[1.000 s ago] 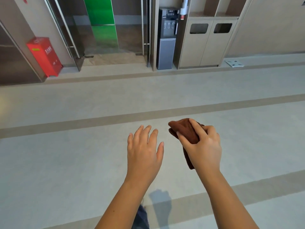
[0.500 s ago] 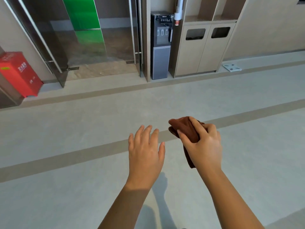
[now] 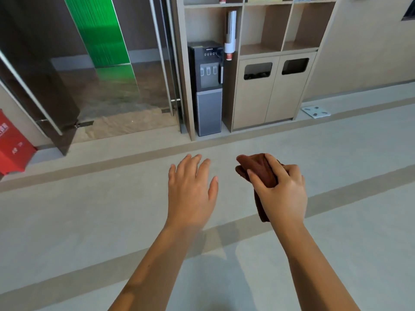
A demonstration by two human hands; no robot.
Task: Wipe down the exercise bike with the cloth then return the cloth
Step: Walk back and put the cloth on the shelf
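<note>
A bunched brown cloth (image 3: 256, 169) is held out in front of me, above the grey floor. My right hand (image 3: 280, 194) grips it, fingers and thumb curled round the bundle, and a tail of cloth hangs below the palm. My left hand (image 3: 193, 189) hovers just to the left of it, palm down, fingers straight and spread, holding nothing. The two hands are apart. No exercise bike is in view.
Ahead stand a black water dispenser (image 3: 207, 86), a wooden cabinet with two bin openings (image 3: 269, 90) and open shelves above. A glass door (image 3: 107, 75) is at the left, a red box (image 3: 13, 147) at the far left, a bathroom scale (image 3: 315, 112) on the floor at the right.
The cabinet, dispenser and door have grown larger and moved nearer and leftward as I walk toward them. Both hands keep the same pose, the right still gripping the cloth.
</note>
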